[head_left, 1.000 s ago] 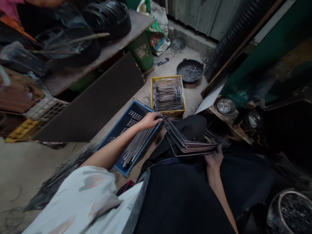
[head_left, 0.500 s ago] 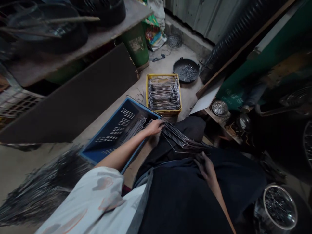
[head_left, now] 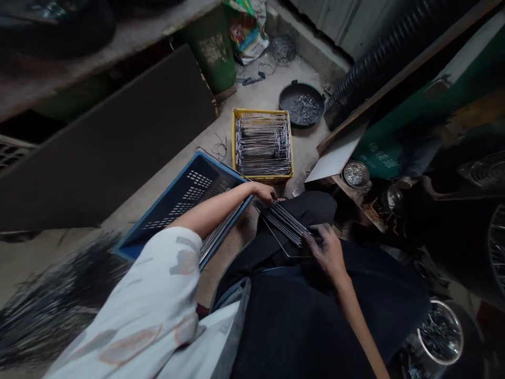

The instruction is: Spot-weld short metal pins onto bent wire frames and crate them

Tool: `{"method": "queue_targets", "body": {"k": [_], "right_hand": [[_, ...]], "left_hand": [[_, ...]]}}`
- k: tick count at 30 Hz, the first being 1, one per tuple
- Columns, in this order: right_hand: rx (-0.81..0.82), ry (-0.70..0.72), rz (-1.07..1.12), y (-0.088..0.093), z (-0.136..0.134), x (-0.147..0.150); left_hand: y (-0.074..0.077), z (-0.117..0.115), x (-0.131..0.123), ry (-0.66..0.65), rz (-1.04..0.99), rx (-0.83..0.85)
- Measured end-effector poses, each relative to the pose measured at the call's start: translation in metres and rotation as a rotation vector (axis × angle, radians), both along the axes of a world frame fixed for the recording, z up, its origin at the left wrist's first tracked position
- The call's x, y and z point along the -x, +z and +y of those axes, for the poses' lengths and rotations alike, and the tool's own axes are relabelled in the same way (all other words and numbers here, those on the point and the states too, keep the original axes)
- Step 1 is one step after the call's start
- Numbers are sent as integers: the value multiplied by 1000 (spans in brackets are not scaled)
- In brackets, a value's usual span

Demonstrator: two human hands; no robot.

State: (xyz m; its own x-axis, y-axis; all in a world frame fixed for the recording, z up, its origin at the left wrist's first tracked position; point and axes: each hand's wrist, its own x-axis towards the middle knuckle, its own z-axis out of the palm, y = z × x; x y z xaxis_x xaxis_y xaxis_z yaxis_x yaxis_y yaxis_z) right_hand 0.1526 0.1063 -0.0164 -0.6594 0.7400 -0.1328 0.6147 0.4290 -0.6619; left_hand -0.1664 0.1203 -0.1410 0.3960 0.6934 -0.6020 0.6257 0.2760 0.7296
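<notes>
Gripping wire frames (head_left: 287,223) — white lettering (head_left: 382,157) on green panel (head_left: 389,136), illegible.

At ten o'clock, the edge crops a blurred, round black tub (head_left: 84,29); at nine, the left forearm (head_left: 215,210) hides part of a blue plastic crate (head_left: 169,208).

Wire frames (head_left: 287,225) over lap (head_left: 276,289), right of nearer crate (head_left: 163,200)

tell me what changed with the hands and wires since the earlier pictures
The right hand let go of the wires at their right end, moved left and now grips them nearer the left hand, which shifted right from the blue crate. The yellow crate and dark pan stayed put.
</notes>
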Motion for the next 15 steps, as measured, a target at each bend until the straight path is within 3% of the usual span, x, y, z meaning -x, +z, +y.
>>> {"method": "queue_targets", "body": {"k": [4,15], "right_hand": [[15,-10,-20,-6,-2,9],[-8,43,23,-5,8,16]], "left_hand": [[-1,7,12,-21,-130,104],[16,15,28,-19,-219,75]]}}
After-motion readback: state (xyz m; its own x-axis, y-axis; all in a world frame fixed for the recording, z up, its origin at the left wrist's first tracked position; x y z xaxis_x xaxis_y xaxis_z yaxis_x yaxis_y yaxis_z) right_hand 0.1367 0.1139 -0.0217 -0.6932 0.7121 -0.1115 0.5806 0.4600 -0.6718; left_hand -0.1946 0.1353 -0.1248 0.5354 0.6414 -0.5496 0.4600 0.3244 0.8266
